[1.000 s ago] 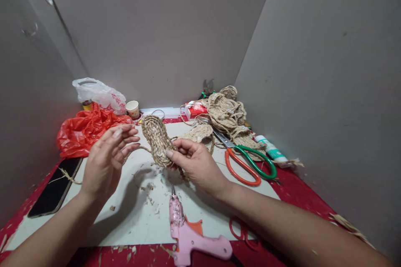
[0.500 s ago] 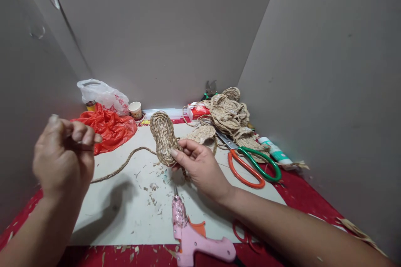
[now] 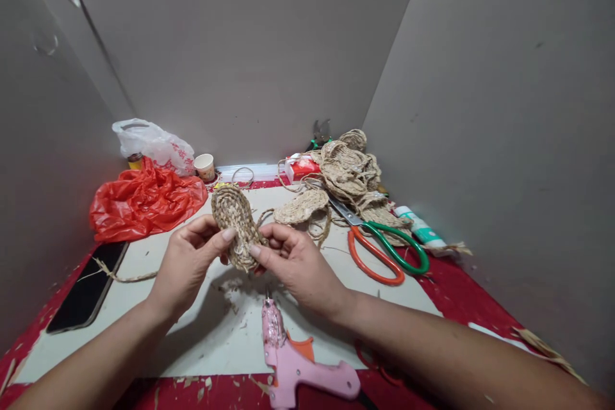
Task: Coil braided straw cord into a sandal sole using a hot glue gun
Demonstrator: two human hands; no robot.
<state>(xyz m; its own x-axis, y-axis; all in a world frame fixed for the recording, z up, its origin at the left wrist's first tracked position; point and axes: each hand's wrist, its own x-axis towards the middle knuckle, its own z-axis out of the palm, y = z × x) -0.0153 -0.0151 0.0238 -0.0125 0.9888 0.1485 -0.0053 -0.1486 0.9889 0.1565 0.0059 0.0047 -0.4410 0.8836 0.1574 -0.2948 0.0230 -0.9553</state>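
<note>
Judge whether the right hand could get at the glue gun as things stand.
Probably yes. The glue gun lies on the table just below the right hand, with nothing between them, but that hand is pinching the woven sole and would have to let go first.

Glue gun (image 3: 298, 365) grip cut off at bottom edge. Woven sole's (image 3: 234, 223) near end hidden behind both thumbs. Bag (image 3: 158, 147) print unreadable.

Oval woven straw sole (image 3: 234, 224), tan, braided coils, tilted up off white board — held w/ both hands, near end.
</note>
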